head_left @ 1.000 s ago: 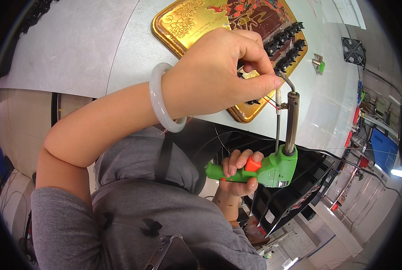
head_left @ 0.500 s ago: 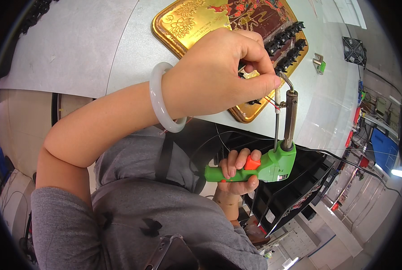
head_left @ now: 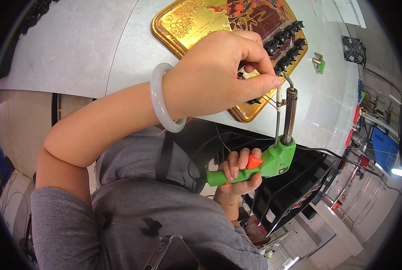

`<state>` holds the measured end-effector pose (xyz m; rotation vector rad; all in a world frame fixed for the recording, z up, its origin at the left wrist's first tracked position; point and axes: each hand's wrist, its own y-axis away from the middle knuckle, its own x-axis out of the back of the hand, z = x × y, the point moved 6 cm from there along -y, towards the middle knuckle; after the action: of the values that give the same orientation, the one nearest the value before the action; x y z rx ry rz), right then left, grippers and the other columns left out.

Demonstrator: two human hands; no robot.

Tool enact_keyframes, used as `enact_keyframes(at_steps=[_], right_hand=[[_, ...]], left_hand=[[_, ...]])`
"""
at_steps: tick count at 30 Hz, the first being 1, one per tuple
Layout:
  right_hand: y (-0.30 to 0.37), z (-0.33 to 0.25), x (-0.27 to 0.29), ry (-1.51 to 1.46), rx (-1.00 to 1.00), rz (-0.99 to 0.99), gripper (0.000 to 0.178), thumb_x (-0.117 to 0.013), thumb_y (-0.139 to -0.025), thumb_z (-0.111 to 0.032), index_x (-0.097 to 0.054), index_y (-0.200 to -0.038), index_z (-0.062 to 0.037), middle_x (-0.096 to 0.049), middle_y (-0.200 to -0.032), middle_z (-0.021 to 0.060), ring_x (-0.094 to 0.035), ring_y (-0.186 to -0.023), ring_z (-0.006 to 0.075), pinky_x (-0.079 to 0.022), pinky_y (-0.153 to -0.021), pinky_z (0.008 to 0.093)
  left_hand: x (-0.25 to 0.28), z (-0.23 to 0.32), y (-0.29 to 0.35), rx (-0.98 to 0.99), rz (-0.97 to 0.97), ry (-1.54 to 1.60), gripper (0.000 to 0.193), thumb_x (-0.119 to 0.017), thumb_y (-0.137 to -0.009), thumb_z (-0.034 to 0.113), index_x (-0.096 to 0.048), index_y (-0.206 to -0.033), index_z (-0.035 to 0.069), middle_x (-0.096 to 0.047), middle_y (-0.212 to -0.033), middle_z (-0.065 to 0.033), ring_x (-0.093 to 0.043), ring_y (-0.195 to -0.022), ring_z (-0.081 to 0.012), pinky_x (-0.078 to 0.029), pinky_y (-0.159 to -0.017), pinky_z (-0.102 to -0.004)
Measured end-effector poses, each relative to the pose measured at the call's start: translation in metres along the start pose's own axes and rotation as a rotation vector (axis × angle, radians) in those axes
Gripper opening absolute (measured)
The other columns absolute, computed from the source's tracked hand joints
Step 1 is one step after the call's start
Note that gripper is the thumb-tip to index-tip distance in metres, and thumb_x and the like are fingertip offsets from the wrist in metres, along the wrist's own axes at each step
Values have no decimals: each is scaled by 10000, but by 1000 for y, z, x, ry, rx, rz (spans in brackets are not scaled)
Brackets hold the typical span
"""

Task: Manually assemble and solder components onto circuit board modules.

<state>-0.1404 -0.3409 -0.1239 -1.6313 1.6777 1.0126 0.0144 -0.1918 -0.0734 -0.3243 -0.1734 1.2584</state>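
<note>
My right hand (head_left: 240, 171) is wrapped round the handle of a green soldering gun (head_left: 277, 161) with an orange trigger. Its metal barrel points away from me, and a thin feed tube runs alongside. The bent tip meets the end of a row of small black components (head_left: 291, 55) on a gold decorated tin (head_left: 183, 27). Right beside that tip, my left hand (head_left: 228, 72) has thumb and forefinger pinched together. What lies between them is hidden. Thin red and black wires (head_left: 269, 102) show below the thumb. A pale bangle (head_left: 158, 96) circles the left wrist.
The tin lies on a light grey table (head_left: 133, 54). A small metal and green part (head_left: 318, 63) sits to its right, with a black fan (head_left: 354, 51) farther right. Black racks (head_left: 295, 189) stand below the table edge, and a black cable (head_left: 345, 159) runs rightward from the gun.
The soldering gun has tilted slightly in my right hand, its body rising a little and its handle end dipping. My left hand stays almost in place.
</note>
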Motion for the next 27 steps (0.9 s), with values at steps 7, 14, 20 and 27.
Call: enact_keyframes(at_steps=[7,14,20,27], right_hand=[[4,-23,12,79,98,44,410,-596,-807,-244,-393,-1100,-40,-454,-826,92,-428,-618,130,-411,-485,198],[14,-38,25,273,127,101,424,-570,-810,-281,-377,-1086,-23,-466,-835,111,-421,-609,122,-399,-483,198],[19,-35,28,341,109,117,435,-566,-801,-288,-375,-1087,-21,-479,-842,116,-424,-614,123,-394,-486,204],[22,-35,30,352,116,116,436,-564,-796,-298,-383,-1083,-25,-486,-838,115,-421,-611,122,-393,-485,206]], left_hand=[[-4,8,7,-169,7,-310,43,-568,-709,-8,-538,-725,17,-484,-735,-69,-491,-628,-181,-392,-563,-268],[-13,4,5,-148,-12,-441,72,-575,-698,18,-504,-698,28,-477,-739,-88,-511,-629,-247,-414,-565,-300],[-12,3,6,-174,-12,-505,77,-589,-696,32,-512,-695,36,-479,-732,-79,-519,-609,-244,-414,-550,-306],[-13,5,7,-188,-21,-487,92,-590,-694,36,-505,-659,29,-464,-714,-73,-508,-580,-234,-404,-533,-305]])
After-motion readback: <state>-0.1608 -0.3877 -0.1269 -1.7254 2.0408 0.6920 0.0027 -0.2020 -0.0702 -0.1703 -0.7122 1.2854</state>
